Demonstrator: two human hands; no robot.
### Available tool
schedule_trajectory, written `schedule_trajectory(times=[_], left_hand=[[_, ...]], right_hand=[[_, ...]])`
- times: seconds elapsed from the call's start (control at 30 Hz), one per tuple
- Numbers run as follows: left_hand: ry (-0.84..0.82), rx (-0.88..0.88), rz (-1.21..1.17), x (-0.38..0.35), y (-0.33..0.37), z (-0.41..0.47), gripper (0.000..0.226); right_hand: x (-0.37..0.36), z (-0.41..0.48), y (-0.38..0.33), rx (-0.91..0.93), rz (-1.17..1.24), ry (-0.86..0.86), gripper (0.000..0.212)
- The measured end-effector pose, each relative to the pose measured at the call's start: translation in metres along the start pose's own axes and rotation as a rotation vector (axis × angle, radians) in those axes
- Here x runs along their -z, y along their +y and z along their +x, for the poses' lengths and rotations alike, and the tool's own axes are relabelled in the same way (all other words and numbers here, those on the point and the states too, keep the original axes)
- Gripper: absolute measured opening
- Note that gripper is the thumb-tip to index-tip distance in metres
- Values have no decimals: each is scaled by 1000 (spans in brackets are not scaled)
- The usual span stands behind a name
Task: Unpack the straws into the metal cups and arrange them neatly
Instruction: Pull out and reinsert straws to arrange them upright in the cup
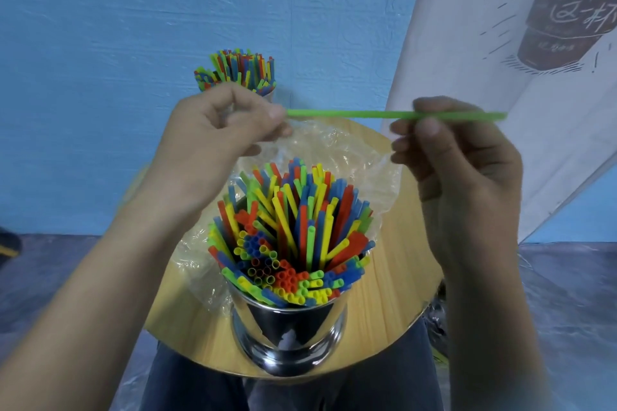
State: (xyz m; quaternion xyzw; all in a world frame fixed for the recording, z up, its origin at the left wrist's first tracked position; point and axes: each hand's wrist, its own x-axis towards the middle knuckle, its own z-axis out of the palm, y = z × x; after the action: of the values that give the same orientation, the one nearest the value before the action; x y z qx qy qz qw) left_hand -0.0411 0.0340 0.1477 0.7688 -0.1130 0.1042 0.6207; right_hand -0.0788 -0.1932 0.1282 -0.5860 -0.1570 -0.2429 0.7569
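While both hands, left hand [217,123] and right hand [457,150], pinch one green straw [350,114] level above the packed near cup [290,337], pushing it in carelessly could buckle it.

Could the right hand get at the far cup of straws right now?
Probably not directly: the left hand blocks the far cup, and the right hand is pinching the green straw with it.

We note 1 round wooden table [400,277] before a blue wall [100,27]; 1 white banner [551,160] printed with a dark cup slants at right.
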Motion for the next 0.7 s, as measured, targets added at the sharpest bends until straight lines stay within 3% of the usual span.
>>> schedule_trajectory(times=[0.07,0.17,0.27,0.47,0.6,0.7], left_hand=[[-130,-8,77,0,1,-2,9],[-355,16,153,1,5,-4,28],[-521,49,268,-1,8,-7,29],[-503,66,283,-4,7,-6,18],[-494,71,279,-4,6,-7,17],[-477,71,265,-4,4,-7,18]], right_hand=[[3,3,-4,25,-10,111,10],[6,6,-11,78,-82,241,15],[8,6,-14,153,-216,233,13],[3,0,-8,48,-432,-122,9],[-4,-6,2,-15,-567,-213,43],[-2,-5,8,-21,-623,-211,20]])
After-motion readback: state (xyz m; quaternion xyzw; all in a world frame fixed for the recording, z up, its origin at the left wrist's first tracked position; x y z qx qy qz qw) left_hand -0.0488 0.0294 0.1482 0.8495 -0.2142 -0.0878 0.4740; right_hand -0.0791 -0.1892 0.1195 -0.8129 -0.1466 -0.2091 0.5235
